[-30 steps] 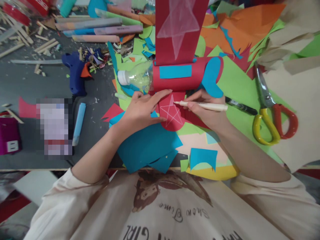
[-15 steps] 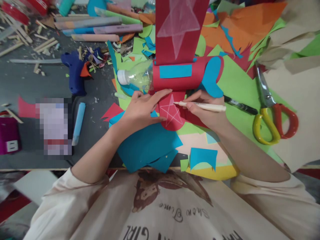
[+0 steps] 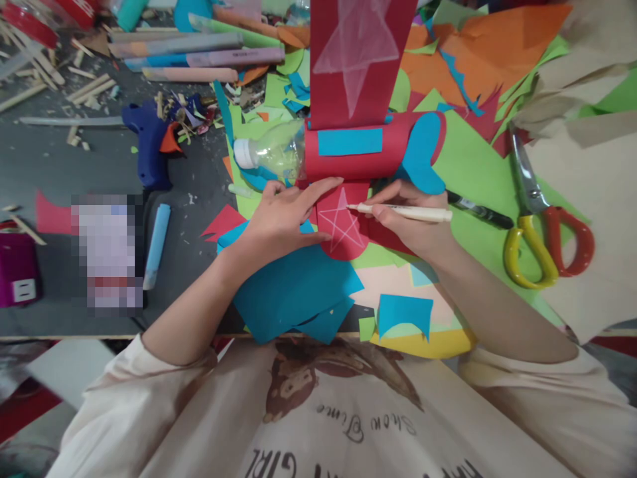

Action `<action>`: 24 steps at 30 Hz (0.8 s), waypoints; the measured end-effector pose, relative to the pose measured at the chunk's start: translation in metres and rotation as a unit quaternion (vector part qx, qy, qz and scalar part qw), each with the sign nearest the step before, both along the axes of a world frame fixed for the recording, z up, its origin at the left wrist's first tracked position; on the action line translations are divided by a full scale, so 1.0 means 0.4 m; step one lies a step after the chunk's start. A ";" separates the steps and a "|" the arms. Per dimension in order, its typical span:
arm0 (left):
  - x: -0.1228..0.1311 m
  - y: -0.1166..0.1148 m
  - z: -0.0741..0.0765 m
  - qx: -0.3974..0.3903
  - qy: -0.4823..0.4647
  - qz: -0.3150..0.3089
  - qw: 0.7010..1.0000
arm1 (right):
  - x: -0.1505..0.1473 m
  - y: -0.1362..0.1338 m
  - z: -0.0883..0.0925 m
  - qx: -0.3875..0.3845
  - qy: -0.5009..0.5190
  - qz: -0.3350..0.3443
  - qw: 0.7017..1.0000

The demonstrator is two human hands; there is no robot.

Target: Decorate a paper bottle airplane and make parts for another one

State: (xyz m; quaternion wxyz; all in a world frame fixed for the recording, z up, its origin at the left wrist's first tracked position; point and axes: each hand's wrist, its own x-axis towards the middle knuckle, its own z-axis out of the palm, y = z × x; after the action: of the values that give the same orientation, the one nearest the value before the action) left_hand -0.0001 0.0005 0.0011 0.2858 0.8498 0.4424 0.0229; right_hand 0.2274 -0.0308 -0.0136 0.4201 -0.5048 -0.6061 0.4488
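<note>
The rounded red flap [image 3: 343,247] lies between your two hands, just right of the left thumb and just left of the right fingertips, with a pale five-pointed star outlined on it. Your right hand [image 3: 411,214] is closed around a white pen [image 3: 430,214] in a writing grip, its tip at the right side of the star's upper point. Your left hand [image 3: 284,216] grips nothing: its thumb rests on the flap's left edge and its index finger stretches along the far end, while the other fingers curl.

Just beyond both hands a clear bottle [image 3: 279,154] lies on its side, its white cap [image 3: 243,154] pointing left and its body wrapped in red paper [image 3: 343,166] that bears a blue strip [image 3: 350,142]. A blue heart-shaped piece [image 3: 423,153] sits at the end directly beyond your right hand. Farther out stretches a red panel [image 3: 323,99] with a larger, filled star.

Right of your right hand lie a black marker [image 3: 482,210], close by, and scissors [image 3: 531,202] farther off. Blue sheets [image 3: 298,289] lie nearer you than your left hand; a blue glue gun [image 3: 149,143] lies well to that hand's left.
</note>
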 end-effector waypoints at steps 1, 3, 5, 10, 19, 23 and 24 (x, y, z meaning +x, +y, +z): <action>0.000 0.000 0.000 -0.002 0.003 0.000 1.000 | 0.000 0.000 0.000 0.001 -0.001 -0.003 1.000; 0.001 0.001 0.002 -0.007 0.009 0.000 1.000 | 0.000 0.001 -0.001 0.004 -0.001 -0.005 1.000; 0.003 0.001 0.004 -0.010 0.014 0.000 1.000 | 0.001 0.001 -0.002 0.007 0.002 0.000 1.000; 0.003 0.000 0.005 -0.009 0.008 0.001 1.000 | 0.003 0.000 -0.006 0.011 0.012 0.007 1.000; 0.001 0.001 -0.003 0.003 -0.003 -0.003 1.000 | -0.001 -0.009 -0.003 0.025 0.008 -0.051 0.998; 0.004 0.000 0.004 -0.009 0.009 0.001 1.000 | -0.017 -0.019 0.018 0.053 0.004 0.003 0.999; 0.004 0.000 0.005 -0.010 0.009 0.003 1.000 | -0.020 -0.022 0.021 0.050 -0.001 0.022 0.999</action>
State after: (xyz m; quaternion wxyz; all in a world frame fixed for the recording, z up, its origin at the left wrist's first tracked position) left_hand 0.0016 0.0004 0.0031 0.2902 0.8460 0.4472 0.0119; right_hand 0.2194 -0.0395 -0.0053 0.4341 -0.4702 -0.6389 0.4269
